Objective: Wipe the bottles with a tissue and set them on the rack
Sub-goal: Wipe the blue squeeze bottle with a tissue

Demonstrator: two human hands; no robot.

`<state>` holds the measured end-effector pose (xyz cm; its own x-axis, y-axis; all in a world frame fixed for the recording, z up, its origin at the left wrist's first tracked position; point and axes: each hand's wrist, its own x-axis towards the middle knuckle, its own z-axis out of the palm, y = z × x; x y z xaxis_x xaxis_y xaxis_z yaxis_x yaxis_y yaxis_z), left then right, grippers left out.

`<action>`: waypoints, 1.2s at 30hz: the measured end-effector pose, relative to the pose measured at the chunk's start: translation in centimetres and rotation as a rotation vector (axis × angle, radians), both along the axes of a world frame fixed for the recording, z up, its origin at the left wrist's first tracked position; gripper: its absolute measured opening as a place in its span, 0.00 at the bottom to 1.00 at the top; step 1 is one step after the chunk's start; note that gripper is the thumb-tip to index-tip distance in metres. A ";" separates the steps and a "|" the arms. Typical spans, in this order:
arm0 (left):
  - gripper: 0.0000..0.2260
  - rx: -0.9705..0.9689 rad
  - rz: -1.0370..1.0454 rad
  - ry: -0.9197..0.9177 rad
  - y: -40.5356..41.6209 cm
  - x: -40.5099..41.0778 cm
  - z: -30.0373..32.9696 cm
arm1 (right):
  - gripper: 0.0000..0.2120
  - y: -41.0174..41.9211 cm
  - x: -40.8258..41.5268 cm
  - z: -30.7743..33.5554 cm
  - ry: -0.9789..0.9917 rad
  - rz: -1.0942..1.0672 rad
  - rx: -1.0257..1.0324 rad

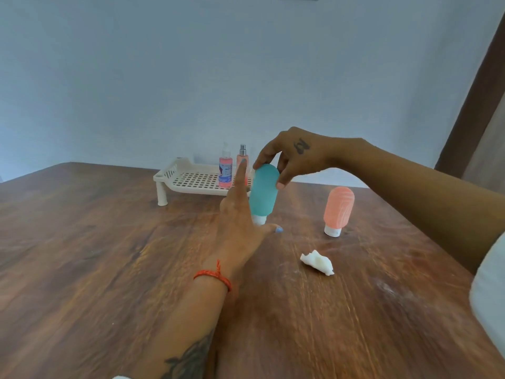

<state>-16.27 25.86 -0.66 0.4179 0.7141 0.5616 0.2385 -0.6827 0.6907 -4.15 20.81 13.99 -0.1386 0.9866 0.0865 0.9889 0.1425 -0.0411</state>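
Two hands met at the teal bottle [263,190], upright cap-down on the desk [109,255]: right hand [293,155] pinched its top, left hand [240,214] w/ straight fingers lay flat against its side. Crumpled tissue [318,261] & peach bottle [338,210] nearby; rack [188,179] behind held 2 spray bottles [225,172]

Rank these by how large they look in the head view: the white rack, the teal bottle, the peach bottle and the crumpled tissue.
1. White rack, the widest, though farthest away.
2. Teal bottle.
3. Peach bottle, only a little shorter than the teal one, so this pair is close.
4. Crumpled tissue, clearly smallest despite being nearest.
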 end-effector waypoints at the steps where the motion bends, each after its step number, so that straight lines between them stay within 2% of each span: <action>1: 0.59 -0.024 0.003 -0.011 0.4 -0.3 0.1 | 0.24 0.6 -0.2 0.4 -0.008 0.003 0.007; 7: 0.54 -0.229 0.184 -0.112 3.7 -2.0 -0.6 | 0.24 5.6 -1.6 2.5 -0.034 0.045 0.076; 11: 0.50 -0.295 0.271 -0.181 5.3 -2.8 -1.2 | 0.24 9.3 -2.5 3.0 -0.030 0.084 0.115; 16: 0.48 -0.300 0.308 -0.123 7.7 -3.7 -1.6 | 0.24 13.6 -2.8 2.6 -0.065 0.099 0.137; 26: 0.45 -0.290 0.318 -0.183 10.0 -4.5 -1.5 | 0.24 20.7 -2.6 0.5 -0.157 0.085 0.127; 36: 0.43 -0.275 0.326 -0.165 9.9 -4.3 -1.5 | 0.22 22.7 -2.1 -1.4 -0.174 0.070 0.095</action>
